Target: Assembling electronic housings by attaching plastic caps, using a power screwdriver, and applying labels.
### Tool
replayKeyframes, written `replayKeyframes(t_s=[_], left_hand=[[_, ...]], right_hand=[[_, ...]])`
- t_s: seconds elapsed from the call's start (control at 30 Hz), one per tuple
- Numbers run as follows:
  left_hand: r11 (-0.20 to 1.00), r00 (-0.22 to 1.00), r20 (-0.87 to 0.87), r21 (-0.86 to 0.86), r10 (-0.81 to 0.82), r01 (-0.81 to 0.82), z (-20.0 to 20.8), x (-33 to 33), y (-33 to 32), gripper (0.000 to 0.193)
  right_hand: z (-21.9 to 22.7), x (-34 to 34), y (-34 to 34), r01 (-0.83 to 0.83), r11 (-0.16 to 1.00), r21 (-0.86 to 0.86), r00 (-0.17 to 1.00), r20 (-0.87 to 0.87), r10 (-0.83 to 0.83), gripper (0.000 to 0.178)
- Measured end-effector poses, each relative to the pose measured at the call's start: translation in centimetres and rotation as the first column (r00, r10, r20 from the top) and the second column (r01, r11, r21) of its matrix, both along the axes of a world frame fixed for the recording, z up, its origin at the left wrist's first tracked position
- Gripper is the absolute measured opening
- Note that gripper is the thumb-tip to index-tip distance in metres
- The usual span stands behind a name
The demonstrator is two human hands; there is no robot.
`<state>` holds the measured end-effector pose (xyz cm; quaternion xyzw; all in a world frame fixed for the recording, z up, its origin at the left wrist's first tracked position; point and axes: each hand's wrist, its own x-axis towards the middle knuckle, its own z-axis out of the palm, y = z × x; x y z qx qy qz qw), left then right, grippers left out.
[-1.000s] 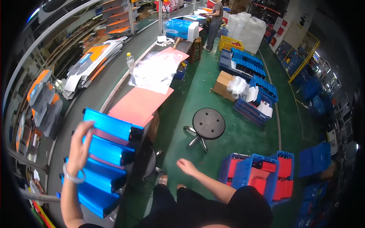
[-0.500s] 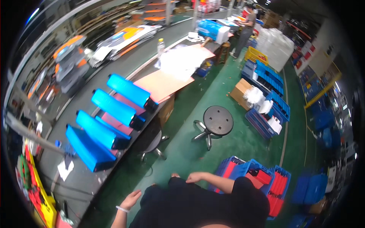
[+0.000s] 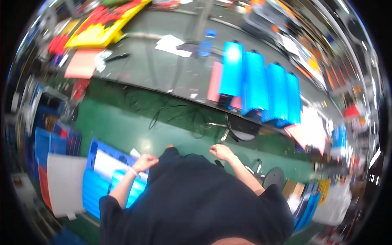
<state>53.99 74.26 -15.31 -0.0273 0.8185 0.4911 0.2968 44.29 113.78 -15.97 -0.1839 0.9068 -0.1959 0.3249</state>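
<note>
Swung round since the earlier head frame, the view now puts the four blue blocks right of the centre in the upper half, where half a second ago they lay on the left; the yellow tray has gone from the lower left to the upper left.

In the head view, both hands are held in front of the dark shirt, well apart from each other. The left hand, left of the centre, wears a white bracelet at its wrist and is nearest the blue crate in the lower left. Blue pieces lie at that crate, next to a pale board. The right hand, just right of the centre, is near the stool under the table edge. Both are loosely curled and seem to hold nothing; whether fingers and thumb meet I cannot tell.

The blue blocks stand side by side along the near edge of the tabletop, touching neither hand. Left of them are a pink sheet, a small blue item, too blurred to tell, and white paper.
</note>
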Motion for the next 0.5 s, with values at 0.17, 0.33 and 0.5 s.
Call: replayKeyframes(t_s=[0.17, 0.33, 0.5], left_hand=[[0.886, 0.910, -0.207, -0.234, 0.358, -0.401, -0.6, 1.2, -5.8, 0.034], [0.642, 0.632, -0.216, -0.028, 0.744, -0.766, -0.2, 4.5, -8.9, 0.042], [0.326, 0.308, -0.185, 0.075, 0.933, -0.943, -1.4, 7.8, -9.5, 0.036]], right_hand=[[0.7, -5.4, -10.2, -0.193, 0.978, -0.078, 0.981, -0.015, 0.192, 0.032], [1.2, -8.6, -18.9, -0.479, 0.875, -0.068, 0.876, 0.016, 0.481, 0.032], [3.4, -12.0, -26.0, -0.640, 0.766, -0.058, 0.758, 0.117, 0.642, 0.033]])
